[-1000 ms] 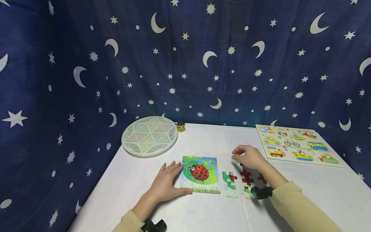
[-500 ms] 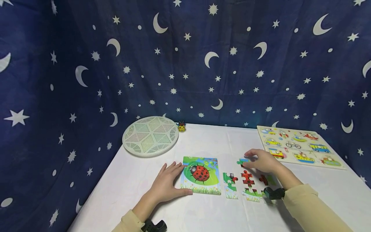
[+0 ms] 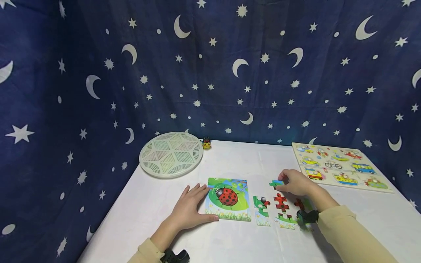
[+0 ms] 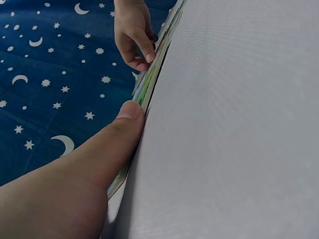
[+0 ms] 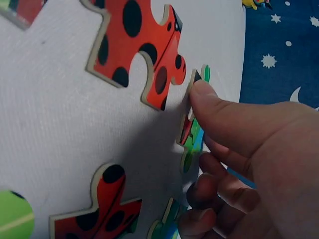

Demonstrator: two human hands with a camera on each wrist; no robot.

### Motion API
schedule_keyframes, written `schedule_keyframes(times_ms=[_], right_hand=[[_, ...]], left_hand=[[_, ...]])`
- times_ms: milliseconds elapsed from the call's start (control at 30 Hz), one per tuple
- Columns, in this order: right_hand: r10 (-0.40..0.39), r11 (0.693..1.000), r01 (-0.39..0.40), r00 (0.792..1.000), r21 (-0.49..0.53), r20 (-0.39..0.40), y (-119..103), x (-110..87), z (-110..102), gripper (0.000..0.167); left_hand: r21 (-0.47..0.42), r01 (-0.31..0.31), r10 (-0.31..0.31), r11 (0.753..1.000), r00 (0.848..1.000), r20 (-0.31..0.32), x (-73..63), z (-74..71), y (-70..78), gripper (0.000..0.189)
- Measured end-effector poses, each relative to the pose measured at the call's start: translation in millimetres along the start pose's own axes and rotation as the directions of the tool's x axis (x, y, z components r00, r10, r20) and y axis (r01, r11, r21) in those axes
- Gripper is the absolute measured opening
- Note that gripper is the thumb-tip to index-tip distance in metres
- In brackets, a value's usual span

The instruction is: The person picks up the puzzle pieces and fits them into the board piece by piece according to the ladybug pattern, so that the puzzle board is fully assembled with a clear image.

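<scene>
My left hand (image 3: 189,209) lies with spread, straight fingers at the left side of a square ladybug picture puzzle board (image 3: 227,199). Its thumb (image 4: 128,112) touches the board's near edge. To the right of the board, my right hand (image 3: 294,182) pinches a green and blue puzzle piece (image 5: 190,130) with red and black parts, thumb on one edge and fingers behind it. That piece stays low, close to the white tablecloth. A red spotted piece (image 3: 280,202) lies just below it, and several other puzzle pieces (image 3: 262,218) lie around, some partly covered by the right wrist.
At the back left stands a round pale green board (image 3: 170,155) with a star pattern, a small yellow toy figure (image 3: 206,143) beside it. A wooden vehicle puzzle board (image 3: 338,166) lies at the back right. A dark blue starry curtain (image 3: 210,73) hangs behind the table.
My right hand has moved to the right, uncovering the puzzle pieces below, and its fingers have come to the green and blue piece. The left hand has kept its place by the board.
</scene>
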State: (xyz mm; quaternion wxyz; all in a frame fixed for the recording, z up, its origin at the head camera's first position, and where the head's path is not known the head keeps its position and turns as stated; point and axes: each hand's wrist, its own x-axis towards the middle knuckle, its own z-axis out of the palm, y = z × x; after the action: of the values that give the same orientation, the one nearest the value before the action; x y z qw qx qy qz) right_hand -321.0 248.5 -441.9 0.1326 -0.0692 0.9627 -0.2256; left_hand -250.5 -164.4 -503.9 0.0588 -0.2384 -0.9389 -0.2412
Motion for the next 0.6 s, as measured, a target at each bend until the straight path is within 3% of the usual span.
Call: schedule_keyframes(times_ms=[167,367,600], right_hand=[[0.010,1.000,-0.011,1.000,-0.025,-0.024,-1,-1.7,1,0.044],[0.034,0.999,-0.033,0.999,0.022,-0.038,-2,-6.3,9,0.046],[-0.044,0.994,0.054,0.994,0.098,-0.103,-8,-6.4,10,0.022]], left_hand=[[-0.006,-0.003,0.003,1.000,1.000,-0.005,1.7,-1.0,0.4,0.105],[-0.008,0.010,-0.010,1.000,1.000,0.006,-3.5,0.2,1.0,0.106],[-0.012,0.002,-0.002,1.000,1.000,0.000,-2.0,-0.5,1.0,0.105]])
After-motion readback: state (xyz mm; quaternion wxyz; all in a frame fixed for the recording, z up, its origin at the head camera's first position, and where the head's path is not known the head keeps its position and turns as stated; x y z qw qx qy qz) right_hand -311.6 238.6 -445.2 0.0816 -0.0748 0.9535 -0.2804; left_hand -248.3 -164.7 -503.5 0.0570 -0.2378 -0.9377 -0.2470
